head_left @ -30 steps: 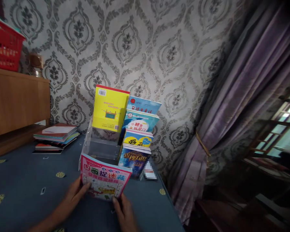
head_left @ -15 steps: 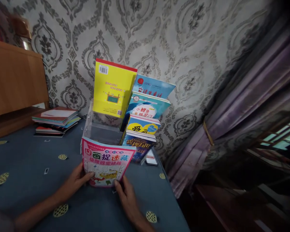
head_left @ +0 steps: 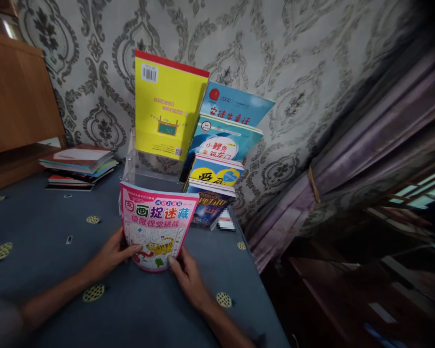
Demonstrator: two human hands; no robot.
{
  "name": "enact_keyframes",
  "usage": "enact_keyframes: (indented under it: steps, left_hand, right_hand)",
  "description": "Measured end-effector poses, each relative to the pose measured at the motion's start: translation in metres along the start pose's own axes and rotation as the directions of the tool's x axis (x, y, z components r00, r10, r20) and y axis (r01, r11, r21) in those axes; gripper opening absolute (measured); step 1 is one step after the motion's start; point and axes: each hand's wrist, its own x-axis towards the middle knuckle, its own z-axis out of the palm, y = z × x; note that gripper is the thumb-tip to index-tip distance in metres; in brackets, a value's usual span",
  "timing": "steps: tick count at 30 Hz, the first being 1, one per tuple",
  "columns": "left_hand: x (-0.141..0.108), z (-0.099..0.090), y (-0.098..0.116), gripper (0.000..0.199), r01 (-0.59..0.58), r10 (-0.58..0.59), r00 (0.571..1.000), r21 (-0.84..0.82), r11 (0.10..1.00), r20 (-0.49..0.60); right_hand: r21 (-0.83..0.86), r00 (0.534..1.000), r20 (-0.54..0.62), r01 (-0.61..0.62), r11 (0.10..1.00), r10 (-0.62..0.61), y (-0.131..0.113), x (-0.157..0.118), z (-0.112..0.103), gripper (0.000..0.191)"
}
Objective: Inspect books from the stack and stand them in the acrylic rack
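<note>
A pink picture book (head_left: 159,227) with a tiger on its cover is held upright and slightly curved between both hands. My left hand (head_left: 118,251) grips its lower left edge, thumb across the cover. On the lower right edge, my right hand (head_left: 186,270) presses its thumb to the front, fingers behind. Just behind the book stands a clear tiered book rack (head_left: 130,166). A yellow book (head_left: 168,111) fills its back left; the right side carries a blue book (head_left: 235,104), a teal book (head_left: 228,140), a blue-and-yellow book (head_left: 215,171) and a dark blue book (head_left: 210,208).
A pile of books (head_left: 79,164) lies at the left beside a wooden cabinet (head_left: 21,92). Patterned wallpaper (head_left: 148,29) rises behind the rack. A tied purple curtain (head_left: 293,208) hangs past the right edge of the blue tablecloth (head_left: 137,314).
The camera view has shifted, so the rack and its books appear higher and larger. The pink book stays in both hands, close in front of the rack, its cover now sharper.
</note>
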Motion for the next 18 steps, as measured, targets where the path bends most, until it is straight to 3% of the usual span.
enact_keyframes:
  steps: [18]
  left_hand:
    - [0.0002,0.0001,-0.0005,0.062,-0.001,0.001,1.000,0.006,1.000,0.019]
  right_hand:
    - [-0.037,1.000,0.013,-0.019,0.999,0.020,0.0035,-0.0002,-0.0006,0.043]
